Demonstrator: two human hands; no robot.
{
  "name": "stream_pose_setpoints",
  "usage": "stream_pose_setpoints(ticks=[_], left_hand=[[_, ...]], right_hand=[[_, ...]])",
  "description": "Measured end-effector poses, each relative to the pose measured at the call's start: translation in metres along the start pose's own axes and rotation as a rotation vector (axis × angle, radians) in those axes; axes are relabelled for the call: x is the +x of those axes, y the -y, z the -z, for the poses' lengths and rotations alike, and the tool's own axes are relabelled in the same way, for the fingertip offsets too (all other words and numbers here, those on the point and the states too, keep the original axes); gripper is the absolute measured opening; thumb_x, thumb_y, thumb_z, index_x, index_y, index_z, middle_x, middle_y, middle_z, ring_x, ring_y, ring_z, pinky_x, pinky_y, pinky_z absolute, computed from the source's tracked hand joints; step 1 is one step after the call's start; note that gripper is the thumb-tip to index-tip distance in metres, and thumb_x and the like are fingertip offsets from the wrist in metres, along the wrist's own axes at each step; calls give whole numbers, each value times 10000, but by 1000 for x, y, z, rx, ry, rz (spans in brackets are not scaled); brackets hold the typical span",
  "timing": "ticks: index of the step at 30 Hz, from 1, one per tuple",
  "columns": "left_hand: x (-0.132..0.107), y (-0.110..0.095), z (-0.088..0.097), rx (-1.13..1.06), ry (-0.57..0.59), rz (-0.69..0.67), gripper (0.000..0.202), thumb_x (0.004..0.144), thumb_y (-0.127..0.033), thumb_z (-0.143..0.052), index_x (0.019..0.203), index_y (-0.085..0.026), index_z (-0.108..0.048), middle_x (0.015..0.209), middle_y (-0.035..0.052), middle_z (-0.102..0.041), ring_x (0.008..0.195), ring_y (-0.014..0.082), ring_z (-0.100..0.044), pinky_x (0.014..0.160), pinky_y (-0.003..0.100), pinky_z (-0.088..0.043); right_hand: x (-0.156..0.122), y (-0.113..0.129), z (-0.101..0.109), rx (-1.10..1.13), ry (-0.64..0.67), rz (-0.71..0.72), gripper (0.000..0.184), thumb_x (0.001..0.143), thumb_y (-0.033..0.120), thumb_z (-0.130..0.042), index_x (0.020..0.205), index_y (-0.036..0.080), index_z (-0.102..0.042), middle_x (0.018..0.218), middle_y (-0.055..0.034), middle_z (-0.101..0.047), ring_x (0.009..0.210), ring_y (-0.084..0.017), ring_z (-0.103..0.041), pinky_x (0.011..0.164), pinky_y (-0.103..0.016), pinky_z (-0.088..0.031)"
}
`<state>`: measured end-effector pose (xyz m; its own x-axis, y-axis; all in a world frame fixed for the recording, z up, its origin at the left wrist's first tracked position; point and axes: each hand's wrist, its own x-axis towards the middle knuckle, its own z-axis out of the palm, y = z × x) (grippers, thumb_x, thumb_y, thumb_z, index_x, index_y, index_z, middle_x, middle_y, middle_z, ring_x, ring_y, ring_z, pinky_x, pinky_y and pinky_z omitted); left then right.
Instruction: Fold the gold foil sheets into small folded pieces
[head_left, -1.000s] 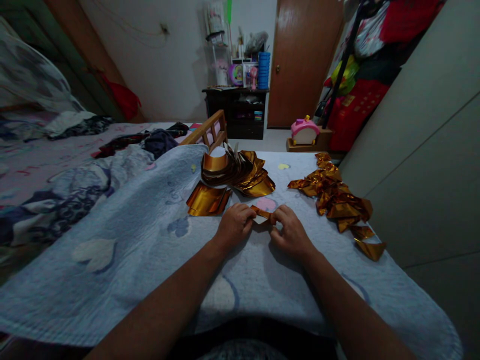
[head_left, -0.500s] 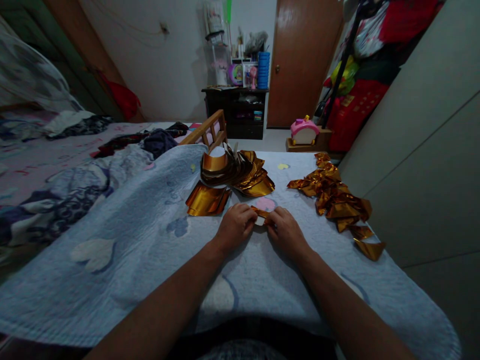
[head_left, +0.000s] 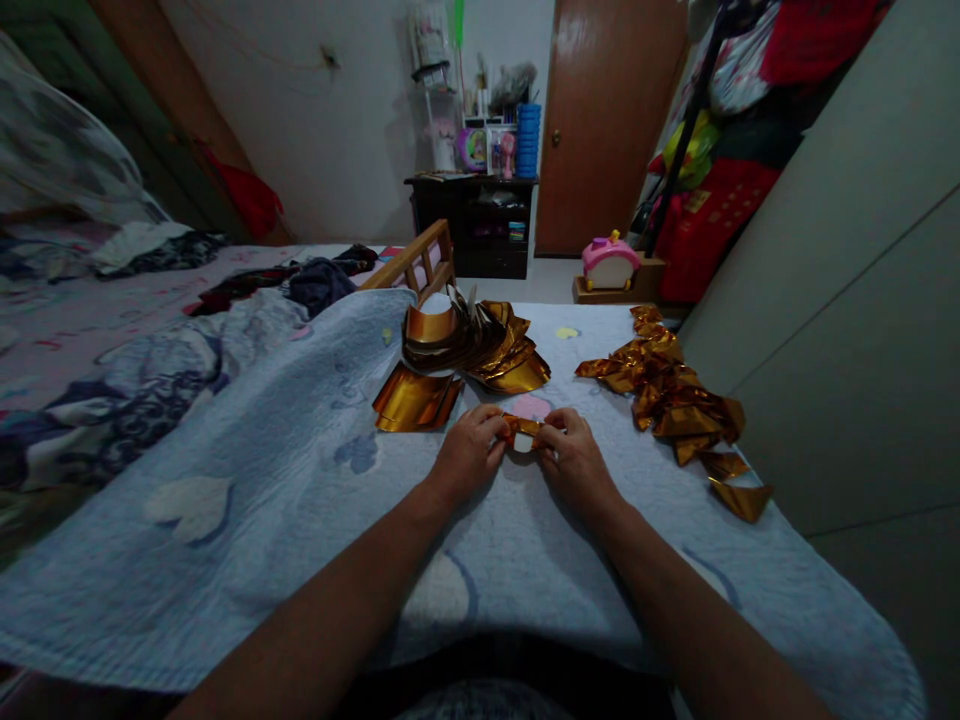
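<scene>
Between my hands is a small piece of gold foil paper [head_left: 526, 430], partly folded, its pale underside showing toward me. My left hand [head_left: 472, 445] pinches its left end, and my right hand [head_left: 571, 450] pinches the right end. Just beyond them lies a fanned pile of gold foil sheets [head_left: 514, 372], with a few flatter gold sheets [head_left: 416, 398] in front of it on the left. To the right is a heap of folded gold foil pieces [head_left: 664, 380]. The fingertips partly hide the held paper's ends.
Everything lies on a light blue heart-patterned cloth [head_left: 300, 560]. A wooden rail [head_left: 420, 255] rises behind its far left edge, beside a bed with rumpled clothes [head_left: 319, 285]. A pale cabinet [head_left: 840, 330] borders the right. A pink toy [head_left: 610, 262] stands on a box beyond.
My fingers have spread slightly apart, and more of the gold paper shows between them. The piles have stayed where they were.
</scene>
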<state>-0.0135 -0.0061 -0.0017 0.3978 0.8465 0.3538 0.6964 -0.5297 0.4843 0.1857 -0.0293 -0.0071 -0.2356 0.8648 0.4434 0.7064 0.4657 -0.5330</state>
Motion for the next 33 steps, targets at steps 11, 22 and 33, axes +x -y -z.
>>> stream_pose_setpoints(ticks=[11, 22, 33], left_hand=[[2, -4, 5, 48, 102, -110, 158, 877, -78, -564, 898, -198, -665, 986, 70, -720, 977, 236, -627, 912, 388, -474], [3, 1, -1, 122, 118, -140, 168, 951, -164, -555, 1020, -189, -705, 1002, 77, -718, 960, 225, -616, 888, 362, -472], [6, 3, -1, 159, 137, -99, 195, 990, -225, -531, 969, -164, -715, 916, 82, -696, 892, 226, -609, 833, 360, -470]], right_hand=[[1, -1, 0, 18, 103, -3, 170, 883, 47, -525, 846, 191, -609, 943, -47, -556, 868, -182, -545, 786, -300, -453], [2, -1, 2, -137, 117, 18, 195, 891, 28, -529, 844, 193, -622, 912, -72, -637, 877, -221, -532, 791, -314, -397], [2, -2, 5, -80, 117, -89, 141, 874, 74, -543, 867, 189, -625, 853, -64, -659, 839, -217, -554, 768, -307, -389]])
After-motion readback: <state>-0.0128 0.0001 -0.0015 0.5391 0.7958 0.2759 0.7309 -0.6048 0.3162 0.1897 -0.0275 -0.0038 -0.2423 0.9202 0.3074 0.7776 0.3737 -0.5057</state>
